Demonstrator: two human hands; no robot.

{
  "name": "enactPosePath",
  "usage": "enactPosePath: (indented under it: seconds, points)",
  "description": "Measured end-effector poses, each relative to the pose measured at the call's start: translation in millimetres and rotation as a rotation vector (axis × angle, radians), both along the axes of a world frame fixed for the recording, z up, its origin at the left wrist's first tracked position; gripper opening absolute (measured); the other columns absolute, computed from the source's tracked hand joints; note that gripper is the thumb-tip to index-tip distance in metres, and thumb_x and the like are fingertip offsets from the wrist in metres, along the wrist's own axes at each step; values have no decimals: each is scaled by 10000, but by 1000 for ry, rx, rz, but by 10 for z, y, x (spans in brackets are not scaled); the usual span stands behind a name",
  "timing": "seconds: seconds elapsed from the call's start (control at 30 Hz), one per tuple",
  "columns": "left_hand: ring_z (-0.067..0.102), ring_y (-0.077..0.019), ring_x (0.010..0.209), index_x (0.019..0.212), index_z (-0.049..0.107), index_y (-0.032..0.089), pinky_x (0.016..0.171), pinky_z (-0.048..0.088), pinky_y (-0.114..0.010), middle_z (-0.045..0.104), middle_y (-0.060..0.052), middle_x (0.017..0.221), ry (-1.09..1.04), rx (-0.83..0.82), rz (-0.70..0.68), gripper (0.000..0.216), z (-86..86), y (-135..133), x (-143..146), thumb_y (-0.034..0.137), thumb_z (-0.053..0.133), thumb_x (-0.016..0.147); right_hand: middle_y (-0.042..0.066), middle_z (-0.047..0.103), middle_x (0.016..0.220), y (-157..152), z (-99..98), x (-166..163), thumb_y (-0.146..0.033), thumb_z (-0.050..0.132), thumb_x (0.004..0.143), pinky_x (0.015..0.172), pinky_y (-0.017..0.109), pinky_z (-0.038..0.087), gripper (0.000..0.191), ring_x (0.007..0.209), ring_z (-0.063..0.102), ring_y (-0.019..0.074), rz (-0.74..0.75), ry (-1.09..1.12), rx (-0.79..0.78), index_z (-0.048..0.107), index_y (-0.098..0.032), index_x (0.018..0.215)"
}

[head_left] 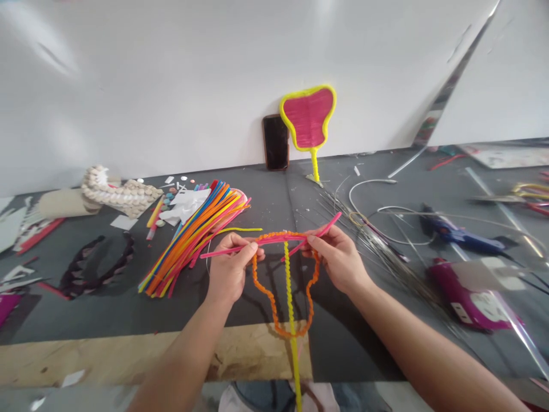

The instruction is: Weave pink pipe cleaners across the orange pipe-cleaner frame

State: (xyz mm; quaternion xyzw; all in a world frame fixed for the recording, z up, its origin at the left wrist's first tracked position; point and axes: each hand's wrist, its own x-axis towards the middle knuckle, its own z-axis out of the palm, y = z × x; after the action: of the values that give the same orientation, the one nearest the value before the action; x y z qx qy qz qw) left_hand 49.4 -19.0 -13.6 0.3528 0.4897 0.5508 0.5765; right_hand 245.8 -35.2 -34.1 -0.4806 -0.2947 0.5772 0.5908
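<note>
Between my hands hangs a fan-shaped frame of twisted orange pipe cleaner [273,306], its wide end at the top. A yellow pipe-cleaner stem [290,292] runs down its middle, coiled above and straight below. Along the top edge lie pink pipe cleaners [227,250], their ends sticking out past both hands. My left hand [229,269] pinches the pink pipe cleaner and the frame's upper left corner between thumb and fingers. At the upper right corner, my right hand [341,260] is closed on the pink pipe cleaner the same way. A loose pink end crosses beside its fingertips.
A bundle of coloured pipe cleaners [193,240] lies left, beyond a dark headband [96,266]. A finished pink-and-yellow fan [309,117] and a phone [275,142] lean against the wall. Rightward are thin wires [386,257], a blue glue gun [465,233] and a magenta device [469,297].
</note>
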Motion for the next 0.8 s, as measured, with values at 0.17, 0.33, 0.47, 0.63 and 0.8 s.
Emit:
enactPosePath:
  seconds: [0.17, 0.33, 0.47, 0.63, 0.8]
  points:
    - [659, -116, 580, 649, 522, 153, 563, 579, -257, 668, 18, 741, 38, 5, 23, 294, -36, 12, 2, 244, 801, 627, 0, 701, 701, 1, -10, -16, -357, 849, 585, 642, 279, 572, 317, 613, 649, 126, 18, 35, -3, 608, -195, 713]
    - [686, -122, 657, 676, 507, 156, 616, 572, -247, 715, -22, 878, 75, 46, 12, 274, -56, 7, -20, 239, 768, 681, 8, 709, 744, -13, 6, -24, -353, 841, 593, 635, 278, 579, 308, 607, 650, 120, 27, -1, 22, 596, -192, 690]
    - [674, -111, 615, 685, 512, 166, 652, 568, -262, 713, -5, 805, 89, 74, 32, 250, -62, 3, -10, 227, 754, 695, 14, 712, 741, -22, 18, -19, -363, 833, 609, 647, 294, 589, 298, 610, 652, 126, 37, -26, 31, 602, -196, 697]
    - [675, -114, 612, 668, 515, 167, 678, 567, -276, 717, -3, 789, 94, 74, 36, 246, -54, 8, 15, 229, 752, 684, 20, 713, 747, -18, 14, -18, -378, 833, 609, 652, 311, 593, 315, 613, 655, 135, 26, -39, 41, 585, -198, 684]
    - [675, -124, 608, 641, 535, 164, 641, 552, -266, 720, -3, 806, 65, 37, -135, 246, -5, 58, -122, 221, 773, 658, 7, 705, 737, -12, 31, 47, -345, 838, 616, 643, 274, 580, 292, 617, 660, 127, 44, -38, 55, 600, -194, 689]
